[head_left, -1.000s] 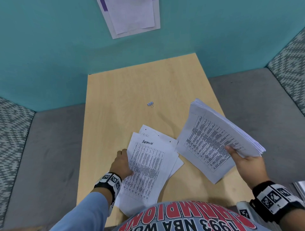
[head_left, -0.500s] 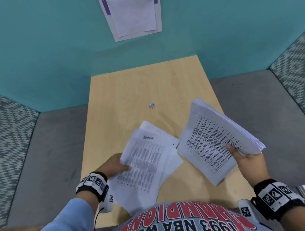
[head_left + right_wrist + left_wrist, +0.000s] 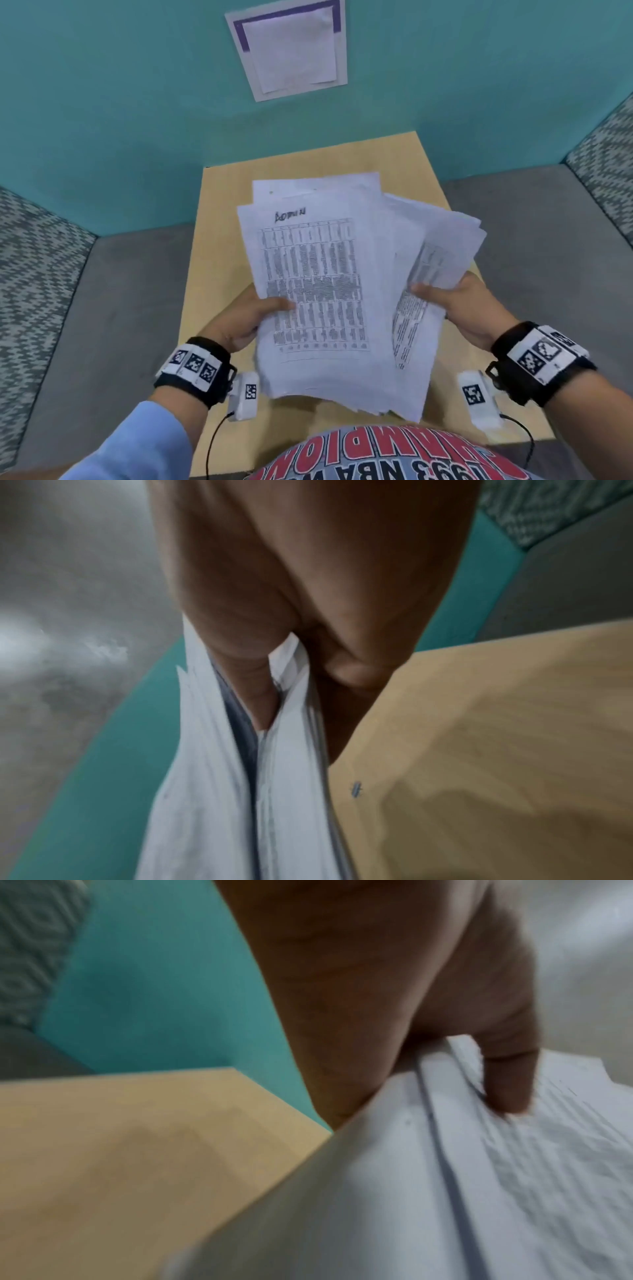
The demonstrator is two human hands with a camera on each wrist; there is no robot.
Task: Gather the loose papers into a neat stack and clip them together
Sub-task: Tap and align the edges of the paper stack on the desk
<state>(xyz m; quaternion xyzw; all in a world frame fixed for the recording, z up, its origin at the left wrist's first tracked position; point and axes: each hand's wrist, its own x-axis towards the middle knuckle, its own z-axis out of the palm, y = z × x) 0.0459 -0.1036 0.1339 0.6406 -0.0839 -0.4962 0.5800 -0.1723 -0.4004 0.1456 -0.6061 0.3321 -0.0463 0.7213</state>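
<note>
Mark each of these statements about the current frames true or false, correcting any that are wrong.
1. Both hands hold papers above the table. True: left hand, right hand.
2. The papers form one squared, neat stack. False: the sheets are fanned and misaligned.
3. The clip is already on the papers. False: it lies on the table.
4. The top sheet carries a printed table with handwriting above it. True.
5. The wall behind the table is red. False: it is teal.

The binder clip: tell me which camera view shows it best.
The right wrist view: the binder clip lies small and somewhat blurred on the bare table beside the held papers. In the head view the papers cover that spot. The left wrist view shows no clip.
</note>
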